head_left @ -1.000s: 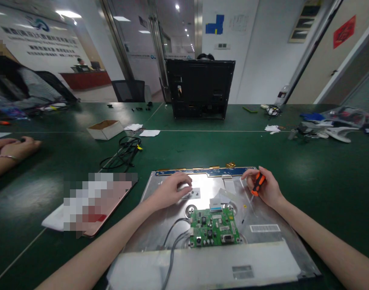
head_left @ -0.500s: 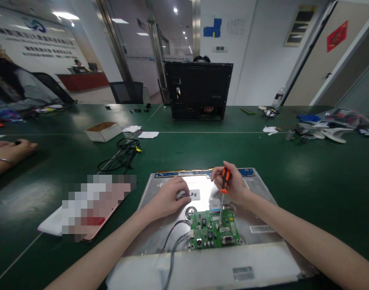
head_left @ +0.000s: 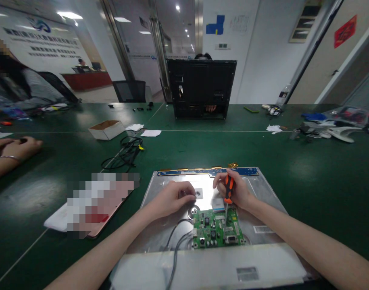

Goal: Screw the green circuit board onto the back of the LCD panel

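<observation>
My right hand (head_left: pixel 235 189) grips an orange and black screwdriver (head_left: pixel 229 188), its shaft pointing down over the lower right part of a green circuit board (head_left: pixel 214 227). The board lies on a silver metal panel (head_left: pixel 163 201) with a blue strip (head_left: pixel 184 173) along its far edge. Just left of the board's top, my left hand (head_left: pixel 178 195) is closed over the panel, thumb and fingers together; what they hold, if anything, is hidden. Grey cables (head_left: pixel 176 257) run from the board's left side toward me.
A black monitor housing (head_left: pixel 202 88) stands across the table, with a person behind it. Left are a white box (head_left: pixel 106 129), black cables (head_left: pixel 120 155), a pink and white item (head_left: pixel 95 229) and another person's hands (head_left: pixel 22 149). Plastic bags and parts (head_left: pixel 338 121) lie far right.
The screwdriver's tip has moved down toward the board's near edge. My left fingers have drawn together, and the small grey thing seen in them no longer shows. The view has shifted slightly.
</observation>
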A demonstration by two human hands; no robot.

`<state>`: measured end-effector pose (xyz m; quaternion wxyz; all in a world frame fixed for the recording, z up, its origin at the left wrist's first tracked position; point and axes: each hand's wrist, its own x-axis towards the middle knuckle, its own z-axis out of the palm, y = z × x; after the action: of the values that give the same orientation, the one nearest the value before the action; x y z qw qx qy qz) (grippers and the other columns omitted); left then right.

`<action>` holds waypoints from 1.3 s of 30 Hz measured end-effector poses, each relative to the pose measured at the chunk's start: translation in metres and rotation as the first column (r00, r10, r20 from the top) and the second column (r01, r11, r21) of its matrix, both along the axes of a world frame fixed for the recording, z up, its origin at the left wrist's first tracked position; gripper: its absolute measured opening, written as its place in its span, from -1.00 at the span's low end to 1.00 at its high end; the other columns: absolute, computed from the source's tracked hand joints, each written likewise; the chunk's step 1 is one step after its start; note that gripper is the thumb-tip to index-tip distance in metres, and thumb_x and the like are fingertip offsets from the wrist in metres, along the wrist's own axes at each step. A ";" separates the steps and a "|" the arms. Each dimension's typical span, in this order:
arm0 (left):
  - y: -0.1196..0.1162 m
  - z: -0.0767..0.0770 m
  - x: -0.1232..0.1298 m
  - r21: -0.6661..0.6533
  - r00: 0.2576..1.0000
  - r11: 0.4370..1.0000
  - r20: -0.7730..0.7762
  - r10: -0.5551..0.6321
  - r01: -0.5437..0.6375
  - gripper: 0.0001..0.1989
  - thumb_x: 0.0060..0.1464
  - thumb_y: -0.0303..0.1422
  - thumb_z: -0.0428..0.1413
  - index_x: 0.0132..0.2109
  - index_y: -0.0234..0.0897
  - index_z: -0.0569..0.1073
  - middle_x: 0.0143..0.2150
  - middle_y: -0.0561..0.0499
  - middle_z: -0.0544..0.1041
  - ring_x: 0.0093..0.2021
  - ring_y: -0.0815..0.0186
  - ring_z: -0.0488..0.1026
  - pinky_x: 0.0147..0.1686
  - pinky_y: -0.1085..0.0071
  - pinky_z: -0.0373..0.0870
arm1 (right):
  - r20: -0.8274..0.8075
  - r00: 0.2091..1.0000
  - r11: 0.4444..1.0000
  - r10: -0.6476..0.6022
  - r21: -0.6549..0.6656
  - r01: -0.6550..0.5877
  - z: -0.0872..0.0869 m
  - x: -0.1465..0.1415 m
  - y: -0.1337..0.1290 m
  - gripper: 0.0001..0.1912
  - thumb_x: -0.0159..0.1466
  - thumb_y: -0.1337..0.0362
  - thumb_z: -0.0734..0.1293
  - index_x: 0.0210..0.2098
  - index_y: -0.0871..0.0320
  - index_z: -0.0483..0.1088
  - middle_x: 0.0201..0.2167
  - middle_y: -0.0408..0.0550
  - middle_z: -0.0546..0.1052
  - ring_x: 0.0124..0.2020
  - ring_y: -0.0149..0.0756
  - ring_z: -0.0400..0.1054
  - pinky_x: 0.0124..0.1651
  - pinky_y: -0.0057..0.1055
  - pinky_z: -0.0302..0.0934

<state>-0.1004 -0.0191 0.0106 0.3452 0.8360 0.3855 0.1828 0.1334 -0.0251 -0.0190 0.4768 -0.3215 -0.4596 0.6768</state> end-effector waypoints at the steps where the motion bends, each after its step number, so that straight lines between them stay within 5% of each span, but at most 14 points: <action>1: 0.000 0.000 0.000 -0.031 1.000 0.999 0.013 -0.008 0.008 -0.89 0.13 -0.37 0.12 -0.33 -0.28 0.52 -0.42 0.06 0.52 -0.43 0.35 0.41 -0.39 0.47 0.27 | 0.005 1.000 1.000 0.001 0.000 -0.001 0.000 0.000 0.000 -0.44 0.15 -0.20 0.19 -0.57 0.18 0.41 -0.85 -0.30 0.09 -0.82 -0.51 -0.15 -0.75 -0.52 -0.26; 19: 0.000 -0.001 -0.002 -0.352 0.980 0.918 0.147 -0.137 0.182 -0.90 0.02 -0.39 0.22 -0.27 -0.31 0.53 -0.35 0.02 0.58 -0.37 0.34 0.49 -0.35 0.45 0.41 | 0.048 0.998 0.999 -0.039 0.030 0.038 0.004 -0.001 0.000 -0.45 0.14 -0.19 0.20 -0.56 0.17 0.44 -0.83 -0.27 0.13 -0.78 -0.48 -0.09 -0.71 -0.50 -0.19; 39: -0.002 -0.002 0.003 -0.200 0.986 0.966 0.047 -0.160 0.166 -0.93 -0.01 -0.40 0.24 -0.32 -0.26 0.60 -0.36 0.03 0.54 -0.37 0.34 0.40 -0.33 0.45 0.32 | 0.044 0.999 0.999 -0.032 0.000 0.033 0.004 0.000 0.000 -0.47 0.12 -0.18 0.23 -0.58 0.18 0.40 -0.83 -0.26 0.15 -0.79 -0.48 -0.05 -0.71 -0.49 -0.19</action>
<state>-0.0978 -0.0215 0.0084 0.4483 0.8224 0.3268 0.1260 0.1331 -0.0248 -0.0146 0.4775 -0.3438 -0.4645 0.6618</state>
